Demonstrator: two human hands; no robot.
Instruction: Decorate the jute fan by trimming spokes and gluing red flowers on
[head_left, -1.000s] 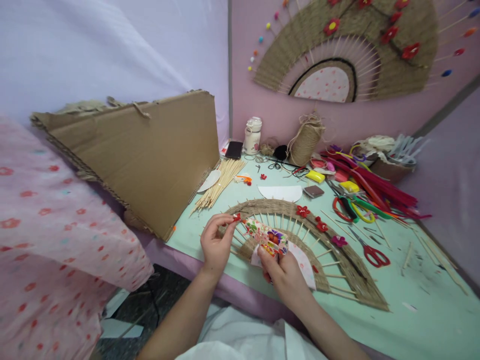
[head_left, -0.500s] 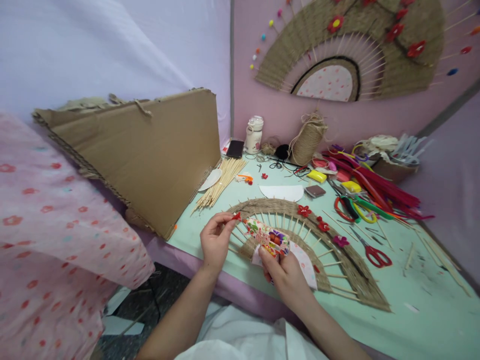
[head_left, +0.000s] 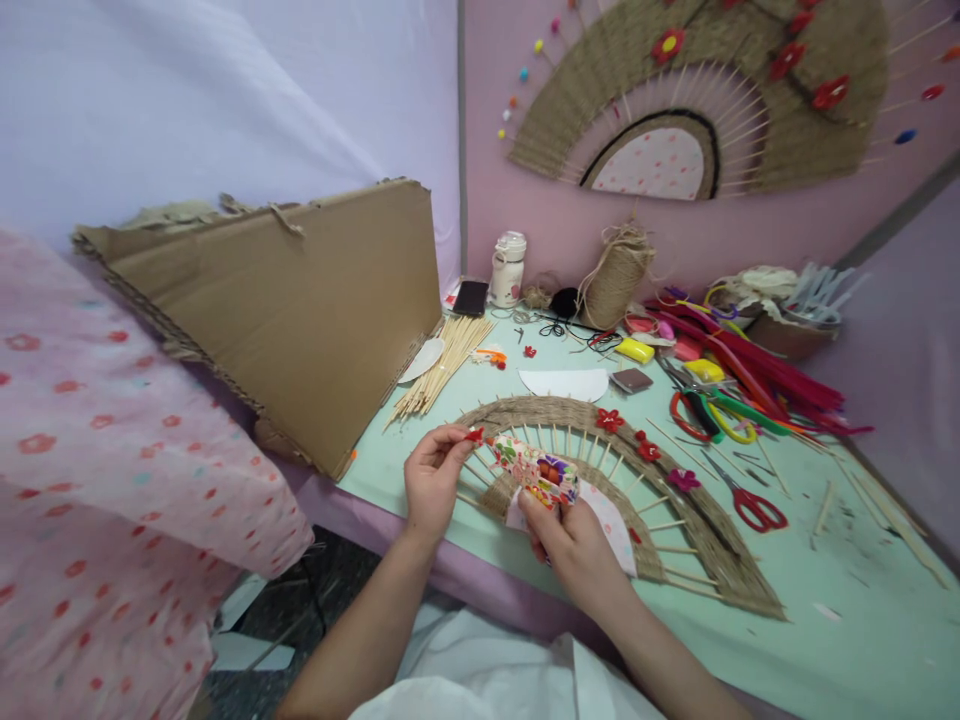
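My left hand [head_left: 435,478] pinches a small red flower piece [head_left: 474,436] between thumb and fingertips. My right hand [head_left: 568,540] is wrapped round the handle of a flower-patterned hot glue gun [head_left: 529,466]. The gun's tip points left, right beside the red piece; whether they touch I cannot tell. Under both hands lies a woven twine fan [head_left: 716,535] with thin wooden ribs. A red flower [head_left: 610,420], another red flower [head_left: 647,448] and a magenta flower [head_left: 683,480] sit along its outer band. The gun and my right hand hide part of the fan's pale spotted centre [head_left: 611,528].
Red-handled scissors [head_left: 757,508] and pliers [head_left: 697,415] lie to the right, near magenta pipe cleaners [head_left: 780,370]. Behind stand a twine spool [head_left: 619,280] and a white bottle [head_left: 508,270]. A cardboard sheet [head_left: 300,320] leans left beside wooden sticks [head_left: 444,368]. A finished-looking fan [head_left: 750,110] hangs above.
Hardly anything differs. My left hand has shifted very slightly to the right, and the view has moved a little. Both hands keep hold of the same things.
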